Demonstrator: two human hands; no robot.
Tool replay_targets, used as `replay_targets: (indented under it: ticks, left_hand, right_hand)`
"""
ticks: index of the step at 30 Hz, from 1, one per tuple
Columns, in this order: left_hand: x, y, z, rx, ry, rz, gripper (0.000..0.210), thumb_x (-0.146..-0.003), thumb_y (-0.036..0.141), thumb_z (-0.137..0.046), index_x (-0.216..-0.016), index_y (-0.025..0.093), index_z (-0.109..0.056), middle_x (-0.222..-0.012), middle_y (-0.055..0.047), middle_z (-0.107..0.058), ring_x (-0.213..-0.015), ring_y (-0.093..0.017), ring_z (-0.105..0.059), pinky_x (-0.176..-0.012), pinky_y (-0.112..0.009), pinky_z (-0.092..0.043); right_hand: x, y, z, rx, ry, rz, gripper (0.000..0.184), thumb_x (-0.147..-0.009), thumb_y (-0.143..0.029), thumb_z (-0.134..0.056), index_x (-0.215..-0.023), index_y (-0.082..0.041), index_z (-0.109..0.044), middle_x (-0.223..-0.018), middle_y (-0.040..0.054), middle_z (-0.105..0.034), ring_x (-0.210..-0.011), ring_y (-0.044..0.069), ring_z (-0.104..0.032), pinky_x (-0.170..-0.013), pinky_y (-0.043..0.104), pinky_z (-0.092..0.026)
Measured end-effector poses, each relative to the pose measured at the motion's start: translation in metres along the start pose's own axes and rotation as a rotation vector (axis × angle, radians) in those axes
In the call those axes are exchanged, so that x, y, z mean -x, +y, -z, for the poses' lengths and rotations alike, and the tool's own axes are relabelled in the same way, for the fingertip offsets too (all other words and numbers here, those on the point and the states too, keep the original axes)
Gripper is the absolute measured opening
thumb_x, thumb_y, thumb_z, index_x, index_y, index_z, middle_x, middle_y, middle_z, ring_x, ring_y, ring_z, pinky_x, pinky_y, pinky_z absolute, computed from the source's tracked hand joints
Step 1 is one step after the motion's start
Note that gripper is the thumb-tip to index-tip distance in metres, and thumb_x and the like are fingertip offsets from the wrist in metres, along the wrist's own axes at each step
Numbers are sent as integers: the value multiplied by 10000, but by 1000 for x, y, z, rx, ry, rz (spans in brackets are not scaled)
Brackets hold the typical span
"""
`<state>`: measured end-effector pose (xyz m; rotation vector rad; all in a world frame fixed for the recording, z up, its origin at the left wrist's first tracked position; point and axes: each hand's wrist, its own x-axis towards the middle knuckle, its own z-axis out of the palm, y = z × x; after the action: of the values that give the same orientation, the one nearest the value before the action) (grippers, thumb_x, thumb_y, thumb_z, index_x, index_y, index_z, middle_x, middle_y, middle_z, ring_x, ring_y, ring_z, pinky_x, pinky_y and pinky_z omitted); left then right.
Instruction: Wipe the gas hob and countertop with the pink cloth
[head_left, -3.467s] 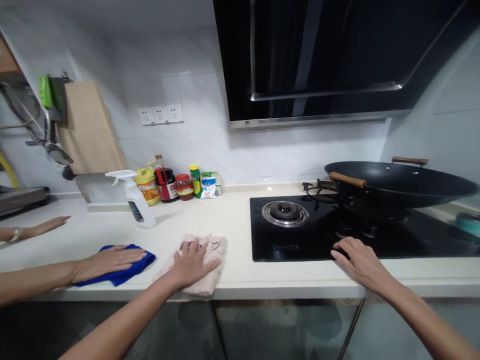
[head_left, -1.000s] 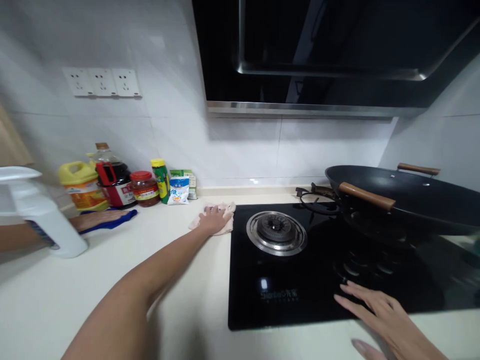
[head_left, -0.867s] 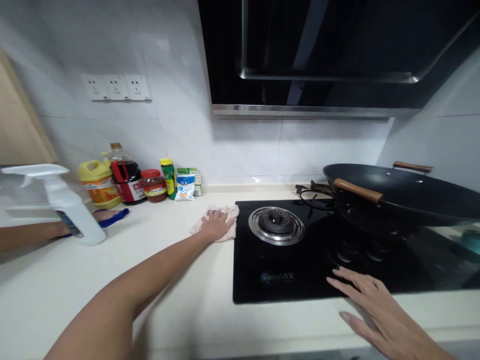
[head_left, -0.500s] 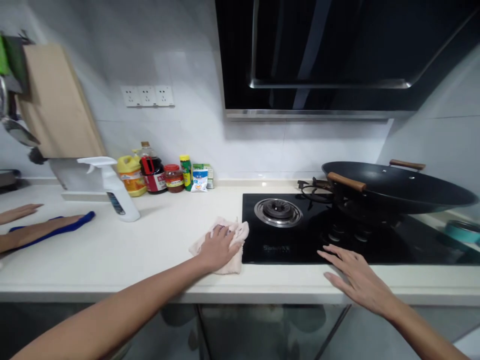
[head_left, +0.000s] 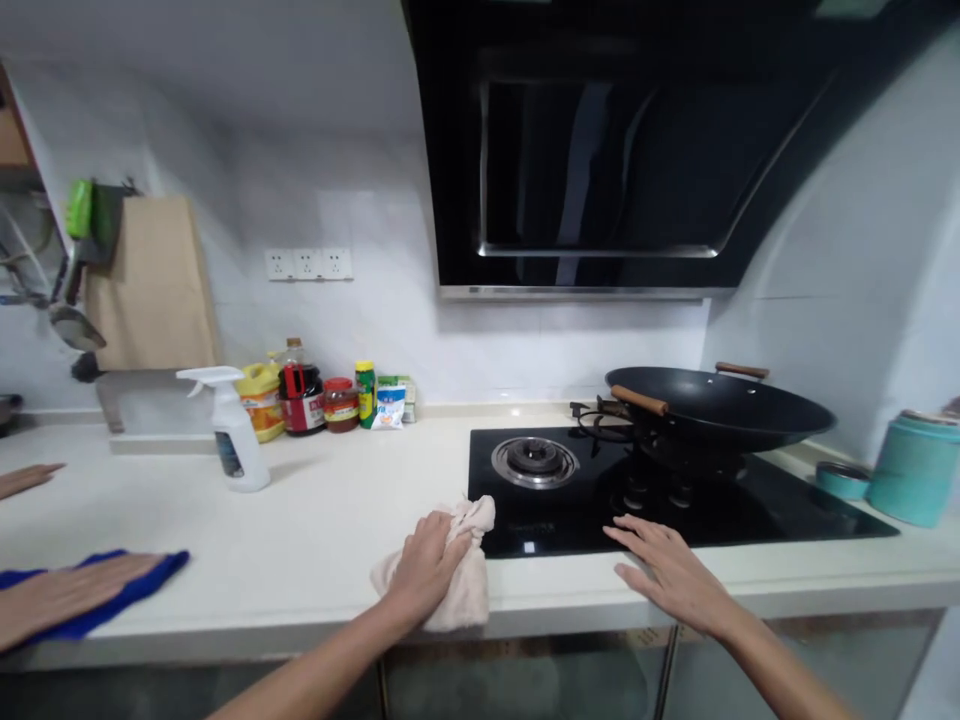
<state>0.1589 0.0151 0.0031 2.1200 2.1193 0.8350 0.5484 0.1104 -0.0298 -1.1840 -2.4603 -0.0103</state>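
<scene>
My left hand (head_left: 429,568) is closed on a pale pink cloth (head_left: 463,590), bunched on the white countertop (head_left: 322,540) at the left front corner of the black gas hob (head_left: 555,525). Part of the cloth reaches the counter's front edge. Fingers spread and holding nothing, my right hand (head_left: 667,570) hovers or rests at the hob's front edge; I cannot tell whether it touches. Beyond it, a large black wok (head_left: 720,410) with wooden handles sits over the right burner. The left burner (head_left: 535,462) is bare.
At the far left, another person's hand (head_left: 112,585) lies flat on a blue cloth (head_left: 169,575). A white spray bottle (head_left: 238,445) stands near a soy sauce bottle (head_left: 301,400) and a red-lidded jar (head_left: 341,405). Teal canisters (head_left: 915,470) stand right of the hob. A range hood (head_left: 600,170) overhangs.
My left hand has drawn the pink cloth toward the counter's front edge, its fingers now more curled. The other person's blue cloth has also moved nearer the front. The camera view has tilted up.
</scene>
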Motion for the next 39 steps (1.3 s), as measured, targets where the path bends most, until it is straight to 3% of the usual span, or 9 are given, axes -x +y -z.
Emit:
replay_targets:
  ticks: [3, 6, 10, 16, 23, 30, 34, 39]
  left_hand:
    - [-22, 21, -14, -19, -71, -29, 510, -988, 535, -306, -1269, 251, -621, -1400, -113, -588, -1311, -297, -490, -1103, -485, -398]
    - [-39, 45, -25, -115, -270, -70, 684, -918, 672, -368, -1485, 315, -502, -1652, -79, -350, -1520, -385, -236, -1198, -630, -226]
    - [-51, 57, -28, -148, -386, -27, 822, -890, 765, -289, -1580, 326, -370, -1720, -69, -186, -1570, -407, -77, -1198, -700, -145]
    - [-79, 44, -33, -174, -380, 23, 862, -890, 789, -243, -1603, 310, -314, -1729, -84, -132, -1576, -393, -55, -1201, -693, -149]
    - [-147, 27, -49, -233, -335, 124, 823, -927, 712, -238, -1614, 260, -277, -1722, -122, -146, -1567, -419, -82, -1189, -692, -162]
    - [-215, 4, -68, -285, -259, 194, 774, -963, 642, -173, -1618, 236, -245, -1708, -150, -194, -1536, -430, -202, -1156, -680, -233]
    - [-260, -7, -79, -322, -264, 207, 775, -949, 673, -197, -1601, 264, -286, -1700, -152, -221, -1522, -440, -235, -1134, -680, -266]
    - [-320, -12, -94, -361, -295, 206, 786, -942, 701, -221, -1601, 278, -289, -1689, -161, -244, -1522, -452, -220, -1110, -699, -284]
  right_hand:
    - [-1, -1, 0, -13, -17, -18, 616, -982, -687, -400, -1470, -338, -537, -1553, 92, -490, -1444, 305, -428, -1178, 574, -303]
    - [0, -1, 0, -27, -30, -34, 621, -983, -693, -389, -1483, -348, -518, -1573, 77, -467, -1463, 294, -405, -1202, 571, -275]
    - [0, 4, -4, -64, -46, -57, 614, -974, -700, -406, -1481, -371, -518, -1589, 53, -447, -1481, 296, -380, -1226, 584, -234]
    - [0, 7, -7, -144, -1, -104, 566, -978, -681, -427, -1422, -369, -585, -1562, 36, -485, -1473, 291, -400, -1242, 579, -235]
    - [0, 1, -5, -178, 39, -179, 529, -991, -663, -417, -1367, -361, -635, -1530, 12, -522, -1459, 275, -424, -1248, 573, -257]
    - [3, 0, -16, -56, 134, -190, 496, -974, -635, -486, -1325, -339, -673, -1474, 22, -578, -1396, 308, -506, -1207, 571, -357]
    - [3, 1, -19, 42, 205, -133, 439, -969, -576, -541, -1313, -340, -677, -1428, 22, -619, -1343, 310, -561, -1151, 567, -430]
    - [-3, 3, -12, 215, 312, 43, 351, -936, -489, -617, -1221, -308, -716, -1305, 25, -702, -1196, 292, -672, -961, 467, -576]
